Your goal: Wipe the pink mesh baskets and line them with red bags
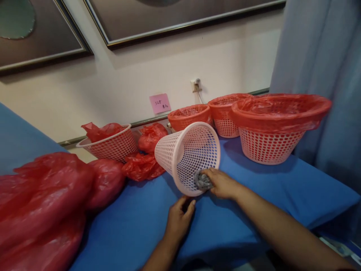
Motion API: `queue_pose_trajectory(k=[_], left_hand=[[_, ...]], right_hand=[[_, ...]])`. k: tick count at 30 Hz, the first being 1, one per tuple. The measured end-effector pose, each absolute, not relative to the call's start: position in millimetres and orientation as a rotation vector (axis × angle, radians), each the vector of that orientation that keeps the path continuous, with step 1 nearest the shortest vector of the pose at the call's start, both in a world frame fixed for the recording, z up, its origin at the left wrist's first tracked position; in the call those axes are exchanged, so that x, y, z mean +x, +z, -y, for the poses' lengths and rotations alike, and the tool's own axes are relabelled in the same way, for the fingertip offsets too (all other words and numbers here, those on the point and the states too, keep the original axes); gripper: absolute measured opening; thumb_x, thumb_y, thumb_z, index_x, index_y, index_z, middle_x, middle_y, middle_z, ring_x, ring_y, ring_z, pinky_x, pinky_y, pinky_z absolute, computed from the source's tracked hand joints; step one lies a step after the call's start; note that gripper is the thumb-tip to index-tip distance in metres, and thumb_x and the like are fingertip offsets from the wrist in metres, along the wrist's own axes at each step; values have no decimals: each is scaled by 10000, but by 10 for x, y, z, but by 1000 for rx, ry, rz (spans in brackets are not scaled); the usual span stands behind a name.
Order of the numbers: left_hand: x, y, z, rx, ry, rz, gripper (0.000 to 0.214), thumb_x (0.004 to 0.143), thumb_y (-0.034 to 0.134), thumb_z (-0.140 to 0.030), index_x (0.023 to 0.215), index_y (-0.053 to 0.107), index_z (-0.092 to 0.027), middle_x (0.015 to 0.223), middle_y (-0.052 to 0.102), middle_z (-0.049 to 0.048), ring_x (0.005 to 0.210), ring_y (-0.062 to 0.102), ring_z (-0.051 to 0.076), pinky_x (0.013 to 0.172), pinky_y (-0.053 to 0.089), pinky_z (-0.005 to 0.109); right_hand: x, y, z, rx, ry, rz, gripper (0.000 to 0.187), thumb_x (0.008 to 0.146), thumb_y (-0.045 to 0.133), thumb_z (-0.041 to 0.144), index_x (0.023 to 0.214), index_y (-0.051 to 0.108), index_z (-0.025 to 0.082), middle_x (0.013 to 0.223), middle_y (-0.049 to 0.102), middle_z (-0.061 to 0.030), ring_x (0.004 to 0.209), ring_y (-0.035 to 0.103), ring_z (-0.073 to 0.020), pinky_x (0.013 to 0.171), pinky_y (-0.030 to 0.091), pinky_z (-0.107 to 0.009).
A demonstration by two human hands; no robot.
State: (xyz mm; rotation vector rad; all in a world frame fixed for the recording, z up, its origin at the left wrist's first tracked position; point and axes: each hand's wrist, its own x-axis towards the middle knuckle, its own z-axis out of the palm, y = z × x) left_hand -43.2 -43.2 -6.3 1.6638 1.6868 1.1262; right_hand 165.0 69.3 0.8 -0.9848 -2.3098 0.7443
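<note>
A pale pink perforated plastic wastebasket point(166, 152) lies tilted on its side on the blue-covered table, its mouth facing me. At the bottom of its rim is my left hand point(178, 222), fingers curled at the edge and thumb apart; the fingertips are partly hidden. In my right hand point(222, 183) is a crumpled dark grey rag point(203, 181), pressed against the inside wall near the rim. The fingers of that hand are closed around the rag.
Red-bag-lined baskets stand at the back: a large one point(272, 146), a middle one point(227, 126) and another point(188, 116). Left are a basket point(117, 145), crumpled red bags point(143, 167) and big red plastic bags point(47, 203). A blue curtain point(324, 67) hangs right.
</note>
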Motion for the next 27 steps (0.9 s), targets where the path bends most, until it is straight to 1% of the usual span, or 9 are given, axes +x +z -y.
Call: queue_pose_trajectory(k=[3,5,9,13,15,19,21,25,27], left_hand=[[-470,-46,382,1682,1122,-1682,306,894,635,-430,935,798,-173,888,838,82,818,792,282,762,638,376],[-535,9,341,1763,1121,-1677,310,910,619,-423,874,792,-168,833,829,79,759,782,267,712,624,348],[-697,141,230,2063,1209,-1684,254,915,637,-381,856,768,-172,788,809,68,683,748,211,668,587,295],[-748,156,131,2250,1392,-1648,251,907,639,-320,712,683,-169,601,695,23,529,638,148,559,510,236],[-744,118,119,2299,1483,-1615,235,917,639,-287,720,676,-163,592,676,9,515,617,129,542,497,216],[-810,44,155,2232,1612,-1631,162,935,640,-249,827,707,-147,691,724,14,591,661,133,602,542,214],[-870,30,185,2182,1688,-1652,144,937,646,-239,842,706,-151,704,722,6,600,662,130,609,546,214],[-929,46,252,2168,1797,-1667,146,915,675,-204,774,677,-166,653,676,-24,535,600,102,550,499,196],[-923,72,285,2191,1832,-1651,96,897,695,-178,802,688,-169,688,705,-16,550,615,101,563,504,195]], right_hand=[[1530,-40,-618,-559,1053,2184,625,772,776,188,1372,609,236,1317,686,-65,1184,653,-226,1053,505,-352],[1514,-43,-612,-540,1048,2193,608,779,770,186,1365,626,256,1302,680,-55,1179,646,-222,1057,504,-357],[1641,64,-678,-1095,589,2423,549,813,600,30,1299,691,268,1255,656,-73,1196,614,-232,1056,479,-351],[1728,154,-708,-1583,287,2295,492,882,477,22,1292,696,182,1272,613,-182,1195,593,-321,1033,471,-466],[1687,129,-677,-1439,398,2328,519,849,522,30,1320,677,183,1267,618,-170,1187,593,-303,1045,474,-449],[1534,15,-591,-694,883,2422,723,701,647,37,1383,627,275,1289,624,-47,1207,591,-199,1069,485,-317],[1509,-3,-580,-594,939,2427,736,694,645,34,1382,632,295,1286,627,-32,1193,600,-194,1050,499,-315],[1625,103,-648,-1264,461,2361,529,865,527,38,1320,698,248,1272,636,-119,1163,601,-279,1017,494,-426],[1701,163,-690,-1574,210,2230,500,929,454,53,1328,696,234,1283,621,-164,1136,597,-314,977,495,-470]])
